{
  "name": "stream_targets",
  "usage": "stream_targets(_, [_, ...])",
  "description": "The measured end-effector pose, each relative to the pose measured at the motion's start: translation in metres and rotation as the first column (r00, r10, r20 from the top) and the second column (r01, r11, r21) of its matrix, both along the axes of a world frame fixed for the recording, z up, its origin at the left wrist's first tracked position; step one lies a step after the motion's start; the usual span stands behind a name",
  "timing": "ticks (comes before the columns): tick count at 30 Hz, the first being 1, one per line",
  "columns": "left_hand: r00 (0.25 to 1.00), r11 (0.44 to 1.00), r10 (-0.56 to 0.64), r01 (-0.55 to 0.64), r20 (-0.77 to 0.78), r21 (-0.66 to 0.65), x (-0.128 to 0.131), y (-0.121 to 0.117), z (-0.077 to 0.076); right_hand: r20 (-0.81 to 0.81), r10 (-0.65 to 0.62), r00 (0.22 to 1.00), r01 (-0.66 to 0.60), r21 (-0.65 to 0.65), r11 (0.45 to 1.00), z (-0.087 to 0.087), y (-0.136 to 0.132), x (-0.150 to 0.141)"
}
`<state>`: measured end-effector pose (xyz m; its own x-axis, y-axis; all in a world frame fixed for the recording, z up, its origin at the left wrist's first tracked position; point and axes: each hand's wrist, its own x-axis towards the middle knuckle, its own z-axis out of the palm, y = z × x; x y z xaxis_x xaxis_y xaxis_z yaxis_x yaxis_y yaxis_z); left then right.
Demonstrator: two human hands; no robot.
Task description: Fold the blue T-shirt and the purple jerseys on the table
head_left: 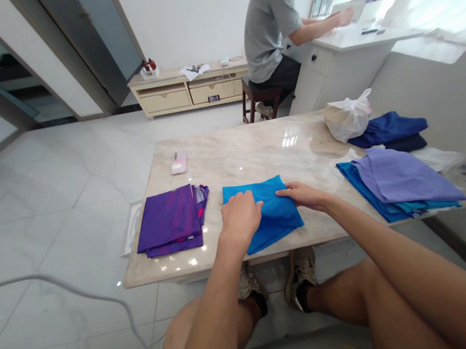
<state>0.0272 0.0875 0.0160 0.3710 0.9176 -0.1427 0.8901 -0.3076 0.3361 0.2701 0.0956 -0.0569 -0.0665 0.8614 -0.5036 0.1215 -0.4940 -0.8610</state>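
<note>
Your left hand (240,216) lies open and flat, palm down, on the left side of a bright blue folded cloth (274,215). Your right hand (304,196) is open too, its fingers resting across the cloth's right side. Neither hand grips the cloth. It sits around the middle of the marble table (257,158)'s length, close to the near edge, with its corners uneven.

To the left, well within reach of your left hand but not touching it, lies a folded purple garment (169,222) with a pink patch showing at one edge. A small pink packet (179,162) lies nearer the far edge, toward the left end of the table.

Toward the right end, a lavender cloth (401,181) lies on top of a teal-blue cloth (373,204). Beyond them, near the far right corner, a folded navy cloth (387,129) sits just beside a white plastic bag (348,117).

Further off, a seated person (269,23) in a grey T-shirt faces away from you at a white desk (353,36). A low wooden cabinet (186,89) stands against the wall.
</note>
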Motion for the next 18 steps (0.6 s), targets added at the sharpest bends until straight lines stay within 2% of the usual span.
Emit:
stream_targets(6, [0.986, 0.995, 0.081, -0.089, 0.144, 0.047, 0.022, -0.006, 0.018, -0.022, -0.081, 0.996, 0.083, 0.139, 0.987, 0.009, -0.01, -0.001])
stream_targets(10, [0.985, 0.985, 0.098, -0.116, 0.145, 0.127, 0.035, -0.006, 0.027, -0.012, -0.185, 0.983, 0.181, 0.28, 0.943, 0.034, -0.006, 0.016])
stream_targets(13, [0.985, 0.983, 0.062, -0.088, 0.16, 0.164, 0.047, 0.0, 0.027, -0.044, -0.321, 0.946, 0.307, 0.438, 0.845, 0.069, 0.008, 0.061])
stream_targets(16, [0.985, 0.988, 0.014, -0.04, 0.172, 0.151, 0.062, 0.002, 0.026, -0.091, -0.506, 0.858, 0.464, 0.563, 0.684, 0.109, 0.008, 0.132])
stream_targets(18, [0.984, 0.99, -0.013, -0.012, 0.18, 0.137, 0.072, 0.001, 0.027, -0.12, -0.625, 0.771, 0.56, 0.596, 0.576, 0.124, -0.007, 0.181])
